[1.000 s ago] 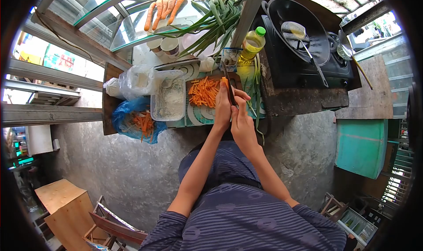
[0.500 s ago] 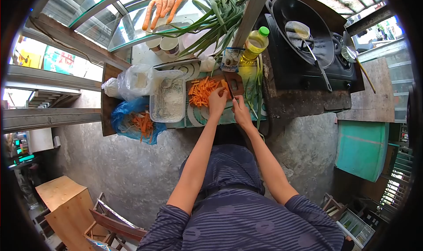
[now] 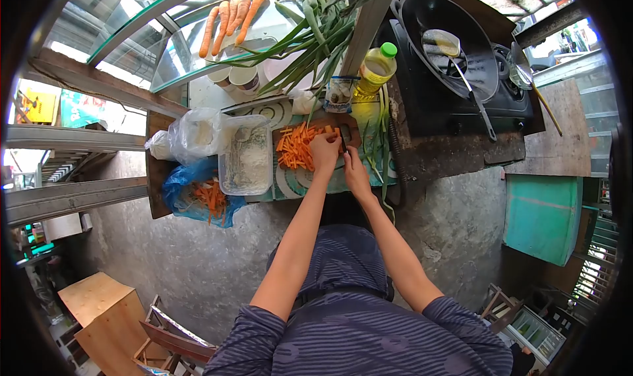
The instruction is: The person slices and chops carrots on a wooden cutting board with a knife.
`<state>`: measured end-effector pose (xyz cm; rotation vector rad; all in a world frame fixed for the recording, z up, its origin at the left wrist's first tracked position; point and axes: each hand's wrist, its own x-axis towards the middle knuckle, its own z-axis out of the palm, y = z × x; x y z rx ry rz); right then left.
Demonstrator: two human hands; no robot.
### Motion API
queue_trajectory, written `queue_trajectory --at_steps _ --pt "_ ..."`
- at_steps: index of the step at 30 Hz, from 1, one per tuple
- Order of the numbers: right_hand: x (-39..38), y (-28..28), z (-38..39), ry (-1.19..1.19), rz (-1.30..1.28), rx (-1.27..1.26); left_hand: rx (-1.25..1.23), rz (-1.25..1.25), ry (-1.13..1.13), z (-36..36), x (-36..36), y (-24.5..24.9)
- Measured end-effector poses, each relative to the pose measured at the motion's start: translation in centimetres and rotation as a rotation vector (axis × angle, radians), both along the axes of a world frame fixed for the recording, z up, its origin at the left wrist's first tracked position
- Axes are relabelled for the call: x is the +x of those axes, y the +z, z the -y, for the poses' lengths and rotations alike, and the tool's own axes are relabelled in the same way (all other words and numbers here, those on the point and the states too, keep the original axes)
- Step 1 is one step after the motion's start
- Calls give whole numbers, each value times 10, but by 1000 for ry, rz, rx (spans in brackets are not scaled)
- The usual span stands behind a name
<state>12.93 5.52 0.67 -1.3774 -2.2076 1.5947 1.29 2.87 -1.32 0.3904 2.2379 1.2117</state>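
My right hand (image 3: 357, 173) is closed around the handle of a knife (image 3: 343, 141), whose dark blade stands over the wooden cutting board (image 3: 355, 136). Just left of the blade, the fingers of my left hand (image 3: 324, 154) press down on a piece of carrot (image 3: 336, 132), mostly hidden beneath them. A pile of cut carrot sticks (image 3: 295, 147) covers the board's left part, beside my left hand. Left of the board is a clear plastic tub (image 3: 244, 153) with whitish powder in it.
A blue plastic bag (image 3: 177, 186) of carrot peelings hangs at the counter's front-left edge. Whole carrots (image 3: 232, 18) and leafy green stalks (image 3: 320, 39) lie behind. An oil bottle (image 3: 376, 74) stands behind the board; a wok (image 3: 422, 13) with a ladle sits on the stove at right.
The view has tilted slightly, shifting the counter a little. Both hands stay at the board, knife in the right and carrot under the left, with only small movement.
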Motion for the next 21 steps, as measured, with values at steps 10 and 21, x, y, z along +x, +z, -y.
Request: queue_trajectory --at_steps 10,21 --pt "8 6 11 39 76 116 -61 -31 -10 -3 2 30" --pt "16 4 36 121 177 450 -46 -35 13 -5 -1 19"
